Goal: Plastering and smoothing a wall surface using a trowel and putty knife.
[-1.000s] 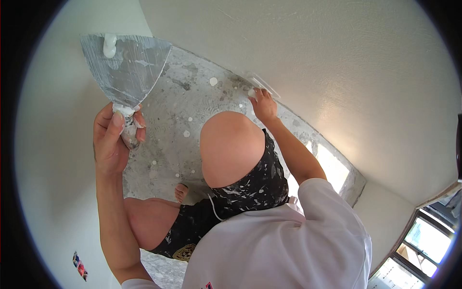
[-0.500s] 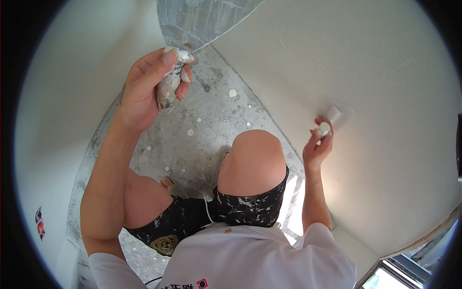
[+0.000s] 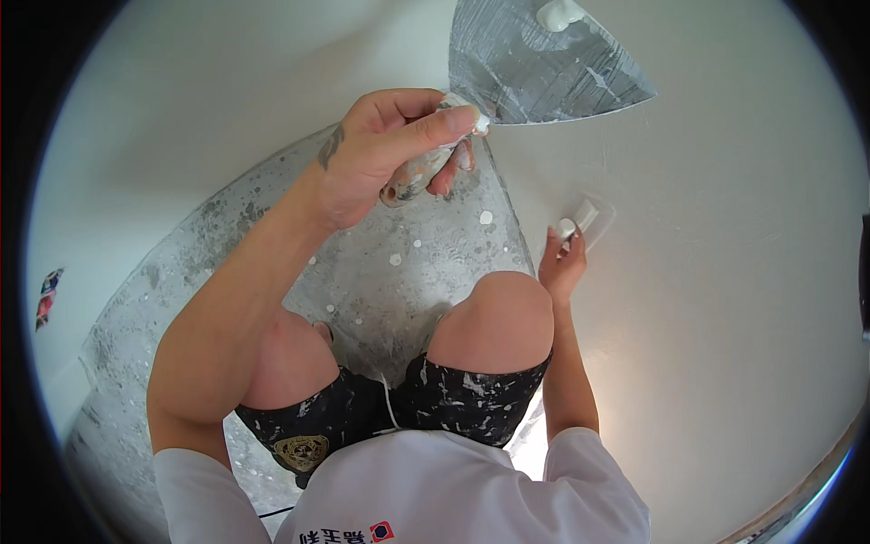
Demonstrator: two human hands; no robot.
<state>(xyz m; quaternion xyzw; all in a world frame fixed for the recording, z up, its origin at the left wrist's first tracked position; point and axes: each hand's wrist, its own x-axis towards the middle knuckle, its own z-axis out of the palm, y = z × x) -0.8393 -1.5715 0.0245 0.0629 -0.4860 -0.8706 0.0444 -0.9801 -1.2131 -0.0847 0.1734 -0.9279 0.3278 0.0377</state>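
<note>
My left hand (image 3: pixel 385 150) is wrapped around the smeared handle of a wide putty knife (image 3: pixel 539 77), held up in front of me over the floor. Its broad grey blade fans out to the upper right, with a lump of white putty (image 3: pixel 559 14) near the top. Lower on the right, my right hand (image 3: pixel 564 267) grips the white handle of a small trowel (image 3: pixel 598 218) with a clear plate. That plate lies against the pale wall (image 3: pixel 716 299). Parts of the right fingers are hidden behind the handle.
My bent knees (image 3: pixel 494 317) in paint-spattered black shorts fill the space between the arms. Below is a grey floor (image 3: pixel 362 236) with white drips. Another pale wall (image 3: pixel 163 154) curves along the left, bearing a small colourful patch (image 3: pixel 49 297).
The putty knife in my left hand has swung to the right, and the lump of putty has come into view. My right hand with the trowel appears slightly farther left.
</note>
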